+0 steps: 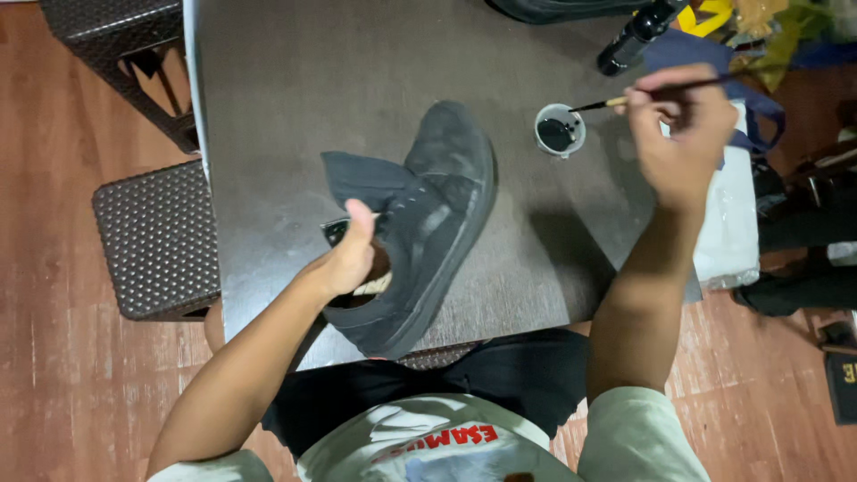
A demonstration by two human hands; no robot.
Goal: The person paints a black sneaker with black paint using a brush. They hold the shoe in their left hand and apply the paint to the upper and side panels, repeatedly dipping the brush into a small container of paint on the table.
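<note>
- The left hand [350, 254] is gripping a black shoe [428, 223] at its opening, fingers going down inside the collar and the thumb lying along the outside near the tongue.
- The shoe is tilting on its side above the dark table [286, 89], sole edge turning toward the person's right, toe pointing away from the body and heel hanging near the table's near edge.
- The right hand [678, 134] is closing around a thin paintbrush [661, 92], pinching it near the back of the handle, with the brush running out to the left.
- The brush tip is sitting over the rim of a small round cup [560, 130] holding black liquid, which is standing on the table just right of the shoe's toe, apart from it.
- A black bottle [636, 36] is lying beyond the cup, near the table's far edge.
- A white block [728, 223] is resting under the right wrist at the table's right side.
- A dark woven stool [156, 236] is standing on the wooden floor left of the table.
</note>
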